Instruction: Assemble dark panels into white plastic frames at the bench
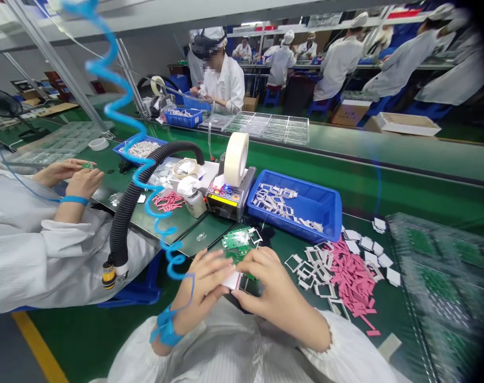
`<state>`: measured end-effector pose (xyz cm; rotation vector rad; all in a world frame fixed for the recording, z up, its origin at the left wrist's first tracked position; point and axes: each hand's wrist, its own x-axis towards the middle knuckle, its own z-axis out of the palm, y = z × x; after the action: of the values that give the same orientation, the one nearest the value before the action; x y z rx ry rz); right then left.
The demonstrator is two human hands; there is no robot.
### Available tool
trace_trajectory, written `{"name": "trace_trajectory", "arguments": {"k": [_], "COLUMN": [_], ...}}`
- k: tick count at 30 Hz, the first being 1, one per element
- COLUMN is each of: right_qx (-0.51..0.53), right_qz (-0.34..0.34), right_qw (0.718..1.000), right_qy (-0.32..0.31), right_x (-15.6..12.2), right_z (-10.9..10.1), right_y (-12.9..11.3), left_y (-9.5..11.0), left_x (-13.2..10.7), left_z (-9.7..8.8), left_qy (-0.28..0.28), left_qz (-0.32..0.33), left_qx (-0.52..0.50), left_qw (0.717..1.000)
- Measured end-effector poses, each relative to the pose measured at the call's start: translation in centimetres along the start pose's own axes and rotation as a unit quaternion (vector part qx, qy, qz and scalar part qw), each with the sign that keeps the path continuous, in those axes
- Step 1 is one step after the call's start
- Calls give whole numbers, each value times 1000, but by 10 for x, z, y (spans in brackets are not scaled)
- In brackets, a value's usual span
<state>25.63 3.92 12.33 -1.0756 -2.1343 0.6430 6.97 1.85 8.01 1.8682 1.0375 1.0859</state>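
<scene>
Both my hands are close together at the near edge of the green bench. My left hand (204, 282) has its fingers curled around a small white piece (232, 279). My right hand (272, 290) pinches the same white piece from the right, over a green circuit board (237, 249) that lies under both hands. A second green circuit board (236, 239) lies just beyond the fingertips. A blue strap (166, 327) circles my left wrist and leads into a blue coiled cord (146, 175).
Pink strips (351, 279) and white square frames (311, 266) lie to the right, near a blue bin (306, 205) of frames. A tape dispenser (231, 194) stands ahead. A black hose (124, 213) hangs left beside a co-worker's hands (72, 178). Clear trays (445, 276) lie at right.
</scene>
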Motion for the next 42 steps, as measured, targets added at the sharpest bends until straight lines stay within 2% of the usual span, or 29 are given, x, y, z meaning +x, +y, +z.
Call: {"name": "trace_trajectory", "arguments": {"k": [2, 4, 6, 8, 9, 10, 11, 12, 13, 15, 18, 21, 22, 24, 26, 28, 31, 33, 36, 37, 39, 42], "right_qx": [-19, -5, 119, 283, 344, 382, 400, 408, 422, 449, 479, 499, 503, 511, 517, 521, 526, 504, 342, 269, 154, 66], "right_qz": [7, 26, 104, 218, 270, 312, 345, 370, 396, 436, 467, 480, 482, 480, 469, 444, 395, 343, 171, 112, 48, 35], "right_qw": [998, 996, 984, 933, 899, 870, 848, 831, 809, 766, 721, 695, 690, 686, 691, 706, 739, 787, 924, 957, 987, 994], "right_qy": [-55, -84, -83, -47, -18, 16, 49, 80, 107, 147, 182, 196, 197, 195, 189, 181, 148, 97, 19, 8, 25, 82], "right_x": [3, 9, 18, 31, 38, 47, 55, 63, 70, 82, 92, 98, 100, 105, 108, 104, 80, 56, 23, 16, 7, 5], "right_z": [-2, 1, 8, 18, 24, 30, 36, 42, 48, 58, 70, 76, 77, 76, 74, 70, 61, 53, 41, 37, 31, 25], "right_y": [-3, -5, -3, 8, 16, 25, 34, 43, 52, 63, 70, 73, 73, 73, 69, 57, 24, -1, -30, -35, -39, -36], "left_y": [0, 1, -4, -18, -28, -40, -53, -65, -77, -95, -107, -106, -105, -103, -102, -101, -95, -82, -50, -37, -13, 14], "left_x": [-3, -6, -10, -15, -19, -24, -30, -37, -45, -63, -94, -116, -121, -125, -124, -116, -94, -74, -41, -30, -13, 1], "left_z": [-12, -16, -15, -12, -11, -12, -14, -18, -24, -41, -71, -97, -104, -113, -116, -111, -83, -52, -4, 9, 28, 38], "left_qy": [-81, -94, -63, 20, 85, 156, 235, 279, 309, 359, 439, 505, 513, 516, 519, 518, 489, 446, 355, 322, 273, 209], "left_qz": [59, 59, 3, -113, -183, -248, -300, -318, -323, -314, -278, -232, -224, -221, -221, -223, -243, -273, -323, -333, -340, -329], "left_qx": [110, 128, 70, -84, -193, -306, -420, -468, -493, -515, -541, -582, -590, -594, -594, -597, -613, -631, -663, -675, -689, -707], "left_qw": [989, 986, 996, 990, 960, 906, 824, 776, 747, 713, 662, 594, 582, 576, 574, 571, 571, 573, 574, 575, 579, 589]}}
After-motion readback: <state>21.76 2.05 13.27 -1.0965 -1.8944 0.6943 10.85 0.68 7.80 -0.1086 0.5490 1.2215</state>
